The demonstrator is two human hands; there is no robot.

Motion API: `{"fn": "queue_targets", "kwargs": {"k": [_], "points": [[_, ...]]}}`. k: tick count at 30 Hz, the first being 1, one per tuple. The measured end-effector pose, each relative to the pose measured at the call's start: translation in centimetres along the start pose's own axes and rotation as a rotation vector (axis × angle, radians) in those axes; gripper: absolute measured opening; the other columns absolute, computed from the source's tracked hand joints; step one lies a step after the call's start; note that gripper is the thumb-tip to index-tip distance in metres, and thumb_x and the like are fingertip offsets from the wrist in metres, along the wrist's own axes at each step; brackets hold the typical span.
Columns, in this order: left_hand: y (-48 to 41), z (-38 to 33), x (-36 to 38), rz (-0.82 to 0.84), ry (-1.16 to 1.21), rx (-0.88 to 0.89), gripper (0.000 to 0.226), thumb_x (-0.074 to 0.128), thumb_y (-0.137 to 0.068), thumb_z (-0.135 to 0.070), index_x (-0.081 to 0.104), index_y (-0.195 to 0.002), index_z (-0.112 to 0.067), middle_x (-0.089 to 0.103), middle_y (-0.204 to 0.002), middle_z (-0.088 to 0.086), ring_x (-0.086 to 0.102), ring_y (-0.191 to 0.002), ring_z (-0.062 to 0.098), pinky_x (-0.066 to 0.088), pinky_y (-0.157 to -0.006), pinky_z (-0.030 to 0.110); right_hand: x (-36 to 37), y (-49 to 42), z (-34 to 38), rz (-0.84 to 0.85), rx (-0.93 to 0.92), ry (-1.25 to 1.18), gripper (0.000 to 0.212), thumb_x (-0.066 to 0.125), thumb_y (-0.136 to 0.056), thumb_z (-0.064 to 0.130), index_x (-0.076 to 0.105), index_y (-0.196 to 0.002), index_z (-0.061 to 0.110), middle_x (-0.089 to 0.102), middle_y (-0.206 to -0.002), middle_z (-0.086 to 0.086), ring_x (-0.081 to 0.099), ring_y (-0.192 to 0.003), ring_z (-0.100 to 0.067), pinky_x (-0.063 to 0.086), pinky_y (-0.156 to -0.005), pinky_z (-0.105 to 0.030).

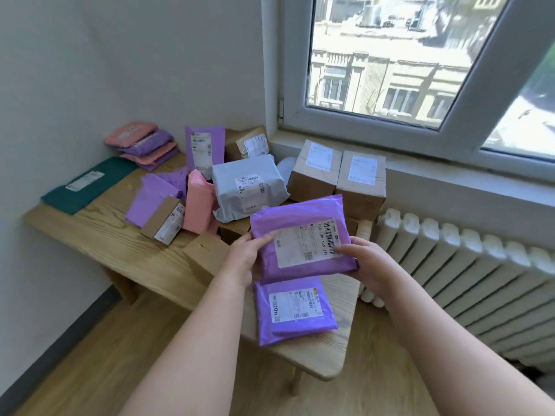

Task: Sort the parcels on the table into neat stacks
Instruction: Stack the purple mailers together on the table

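Item in hand: purple parcel (303,238), flat, label up, held between both hands. The left hand (243,253) grips its left edge, thumb on the top face, fingers out of sight beneath. The right hand (365,259) grips the right edge, fingers curled onto the top beside the barcode. Both holds are closed on the parcel; neither hand is free. It appears lifted off the table (120,244) and slightly tilted, but its clearance cannot be told.

Just below the grip, on the person's side, lies the lower parcel (295,310), same colour and similar size, label up. The held one overlaps its far edge in view. It looks the likely base for a stack (like on like).

Recommendation: draw the held parcel toward the person, square its edges over the lower one, and set it down flat before loosening either hand. The film looks slick and the filling soft, so release both sides together or it may slide.

Beyond the grip sit a grey parcel (249,187) and two boxes (336,175), with a pink parcel (199,202) beyond and left among loose purple ones, unsorted. Further left are a small stack (144,145) and a green parcel (87,184). A radiator (465,280) stands to the right of the right hand.
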State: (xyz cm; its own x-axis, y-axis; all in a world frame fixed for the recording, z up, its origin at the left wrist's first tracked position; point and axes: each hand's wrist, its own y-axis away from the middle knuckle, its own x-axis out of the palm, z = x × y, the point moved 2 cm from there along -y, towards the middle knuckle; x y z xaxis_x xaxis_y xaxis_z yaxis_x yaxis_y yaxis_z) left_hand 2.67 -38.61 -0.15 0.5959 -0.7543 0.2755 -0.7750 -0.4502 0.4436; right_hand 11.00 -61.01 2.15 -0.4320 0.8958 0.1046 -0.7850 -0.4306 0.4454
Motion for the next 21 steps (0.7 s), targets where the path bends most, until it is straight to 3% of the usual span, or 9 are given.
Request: {"fn": "queue_targets", "kwargs": {"k": [2,6,9,11,15,18,21], "points": [[-0.5,-1.4,-0.3,0.036,0.059,0.008,0.011,0.069,-0.087,-0.004,0.072,-0.097,-0.010,0.076,-0.090,0.010,0.072,-0.084,0.026,0.055,-0.092,0.044,1.1,-0.1,0.2,0.005,-0.023,-0.041,0.028,0.062,-0.094,0.008,0.065,-0.122,0.003,0.071,-0.117,-0.018,0.067,-0.102,-0.030,0.050,-0.099,-0.049],[-1.2,-3.5,-0.8,0.083,0.152,0.018,0.012,0.064,-0.090,-0.003,0.069,-0.097,-0.011,0.076,-0.086,0.007,0.074,-0.073,0.019,0.061,-0.075,0.036,3.2,-0.4,1.2,-0.039,-0.129,-0.146,0.021,0.066,-0.093,0.016,0.069,-0.113,0.009,0.073,-0.112,-0.014,0.069,-0.089,-0.020,0.058,-0.074,-0.030],[-1.9,-4.2,-1.1,0.067,0.277,-0.011,0.021,0.059,-0.093,-0.003,0.066,-0.113,-0.008,0.072,-0.106,0.015,0.070,-0.094,0.027,0.056,-0.091,0.047,4.8,-0.4,1.6,-0.054,-0.180,-0.251,0.018,0.063,-0.095,0.018,0.068,-0.111,0.011,0.074,-0.104,-0.009,0.070,-0.086,-0.018,0.057,-0.073,-0.028],[-2.5,-4.0,-1.2,0.086,0.347,-0.068,0.029,0.058,-0.094,-0.005,0.064,-0.122,-0.004,0.070,-0.115,0.018,0.067,-0.107,0.031,0.053,-0.096,0.045,5.4,-0.3,1.7,-0.066,-0.212,-0.297,0.020,0.062,-0.096,0.014,0.064,-0.115,0.008,0.073,-0.103,-0.011,0.070,-0.091,-0.023,0.058,-0.075,-0.028],[-2.4,-3.8,-1.5,0.148,0.241,-0.150,0.016,0.058,-0.092,-0.001,0.067,-0.104,-0.004,0.076,-0.082,0.007,0.073,-0.073,0.017,0.060,-0.060,0.026,5.4,-0.1,2.7,-0.125,-0.259,-0.284,0.024,0.061,-0.098,0.016,0.063,-0.119,0.005,0.073,-0.105,-0.012,0.070,-0.095,-0.026,0.058,-0.087,-0.034],[-2.2,-3.8,-1.6,0.211,0.142,-0.169,0.014,0.056,-0.091,0.004,0.068,-0.093,-0.003,0.075,-0.075,0.007,0.073,-0.063,0.016,0.059,-0.057,0.024,5.4,-0.3,3.5,-0.144,-0.274,-0.269,0.026,0.062,-0.097,0.014,0.060,-0.122,0.006,0.071,-0.112,-0.013,0.069,-0.096,-0.024,0.058,-0.091,-0.035],[-1.8,-3.8,-1.8,0.270,0.041,-0.185,0.016,0.060,-0.088,0.005,0.069,-0.098,-0.004,0.076,-0.080,0.007,0.073,-0.067,0.017,0.061,-0.063,0.026,5.4,-0.4,4.2,-0.166,-0.297,-0.237,0.024,0.060,-0.097,0.010,0.062,-0.120,0.005,0.072,-0.110,-0.014,0.070,-0.092,-0.024,0.059,-0.082,-0.033]]}}
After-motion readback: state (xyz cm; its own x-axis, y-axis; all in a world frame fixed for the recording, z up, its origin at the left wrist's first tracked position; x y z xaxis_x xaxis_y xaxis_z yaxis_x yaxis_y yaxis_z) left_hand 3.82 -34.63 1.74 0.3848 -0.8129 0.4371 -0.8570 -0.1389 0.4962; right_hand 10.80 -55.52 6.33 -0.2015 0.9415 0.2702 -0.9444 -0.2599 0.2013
